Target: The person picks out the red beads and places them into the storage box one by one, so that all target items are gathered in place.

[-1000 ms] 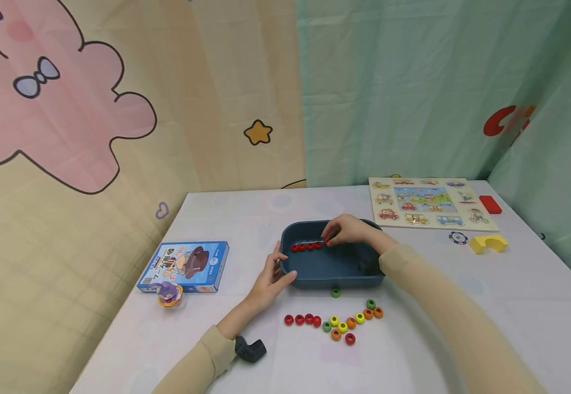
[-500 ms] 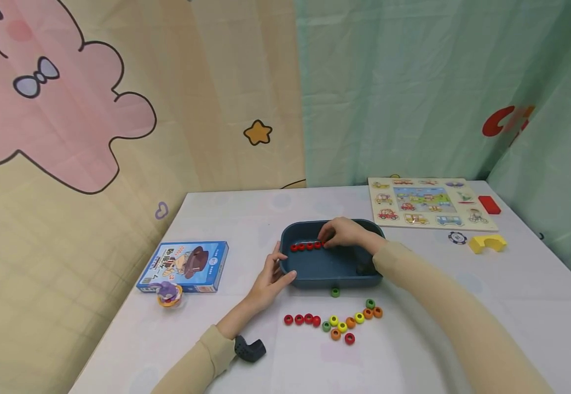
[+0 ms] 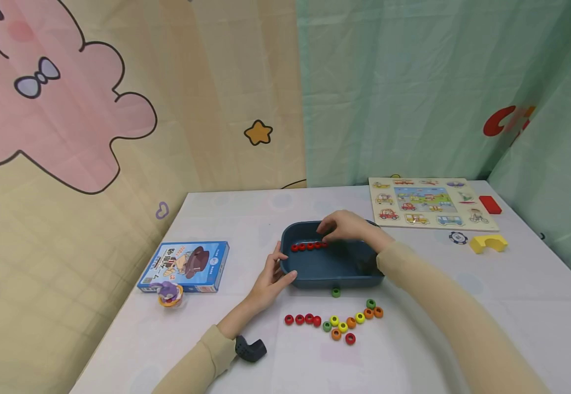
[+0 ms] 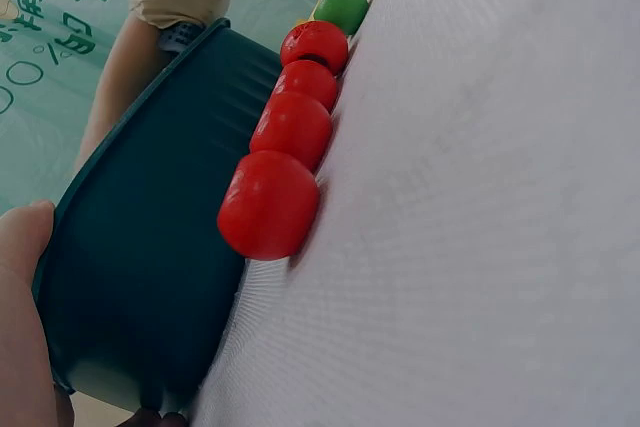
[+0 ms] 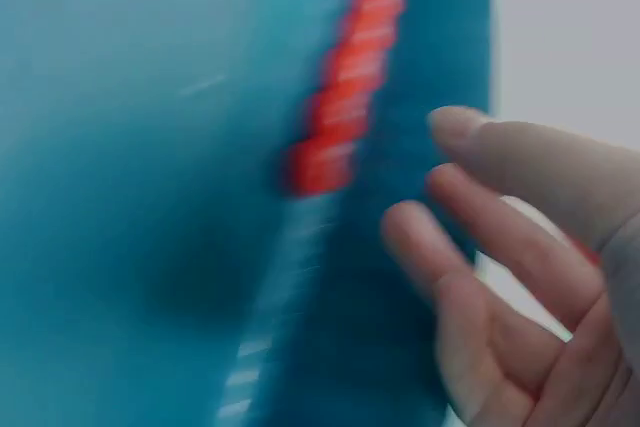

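A dark blue plastic tray (image 3: pixel 334 282) stands mid-table. Along its far inner side several red beads (image 3: pixel 310 246) form a row, blurred in the right wrist view. My left hand (image 3: pixel 267 276) holds the tray's left end, its thumb towards the near corner and the other fingers along the left side. Over the tray, my right hand (image 3: pixel 344 225) hovers just beside the row's right end. In the right wrist view its thumb (image 5: pixel 520 152) and fingers are apart from the red beads, with nothing between them. Red beads (image 4: pixel 270 205) also line up on the table outside the tray.
Yellow, orange and green beads (image 3: pixel 334 320) lie in front of the tray, with one green bead (image 3: pixel 336 293) near its wall. A blue box (image 3: pixel 186 265) and purple figure (image 3: pixel 168 293) are left; a puzzle board (image 3: pixel 433 202) and yellow block (image 3: pixel 489 243) are right.
My right hand has let go of a red bead at the right end of the row in the tray and lifted slightly off it. The left hand has stayed put.
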The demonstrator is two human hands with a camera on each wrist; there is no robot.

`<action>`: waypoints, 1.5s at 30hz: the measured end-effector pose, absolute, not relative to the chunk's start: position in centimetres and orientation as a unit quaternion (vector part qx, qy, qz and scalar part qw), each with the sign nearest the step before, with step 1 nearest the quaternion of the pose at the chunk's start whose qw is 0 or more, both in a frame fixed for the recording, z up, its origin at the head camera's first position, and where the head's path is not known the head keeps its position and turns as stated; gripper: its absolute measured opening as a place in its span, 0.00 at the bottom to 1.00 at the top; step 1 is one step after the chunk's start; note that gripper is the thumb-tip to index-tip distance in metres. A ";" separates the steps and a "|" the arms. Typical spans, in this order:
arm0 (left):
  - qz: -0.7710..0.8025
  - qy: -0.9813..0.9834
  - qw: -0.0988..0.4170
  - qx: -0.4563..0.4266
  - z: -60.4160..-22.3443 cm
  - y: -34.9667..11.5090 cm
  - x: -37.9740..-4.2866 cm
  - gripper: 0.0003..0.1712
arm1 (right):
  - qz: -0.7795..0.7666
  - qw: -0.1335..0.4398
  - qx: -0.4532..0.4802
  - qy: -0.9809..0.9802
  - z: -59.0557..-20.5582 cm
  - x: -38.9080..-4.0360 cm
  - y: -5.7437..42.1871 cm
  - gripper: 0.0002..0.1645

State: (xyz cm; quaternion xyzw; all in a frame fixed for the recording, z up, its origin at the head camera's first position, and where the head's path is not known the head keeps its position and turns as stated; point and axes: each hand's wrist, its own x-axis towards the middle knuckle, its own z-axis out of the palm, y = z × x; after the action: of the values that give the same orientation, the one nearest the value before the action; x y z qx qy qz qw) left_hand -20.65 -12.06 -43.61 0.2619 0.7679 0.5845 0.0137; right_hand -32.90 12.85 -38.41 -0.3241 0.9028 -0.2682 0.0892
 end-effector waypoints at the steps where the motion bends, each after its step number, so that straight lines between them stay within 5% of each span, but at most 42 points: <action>1: 0.585 0.767 0.013 0.263 -43.6 -12.1 -20.6 0.21 | -0.279 0.085 -0.325 0.900 -37.7 -32.7 13.0 0.18; 13: 0.581 0.768 0.003 0.270 -43.7 -12.1 -20.7 0.23 | -0.401 0.079 -0.430 0.805 -32.6 -25.3 15.3 0.16; 30: 0.582 0.767 0.011 0.269 -43.8 -12.2 -20.6 0.22 | -0.496 0.230 -0.418 0.726 -42.5 -17.1 17.2 0.13; 45: 0.583 0.767 0.010 0.268 -43.8 -12.1 -20.7 0.21 | -0.448 0.186 -0.413 0.771 -44.1 -16.4 17.0 0.12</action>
State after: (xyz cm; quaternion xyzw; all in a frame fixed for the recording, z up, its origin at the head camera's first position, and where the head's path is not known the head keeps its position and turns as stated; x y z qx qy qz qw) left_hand -20.72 -12.11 -43.76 0.2679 0.7667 0.5834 0.0098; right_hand -16.43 16.99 -44.09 -0.4134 0.7706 -0.4479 0.1864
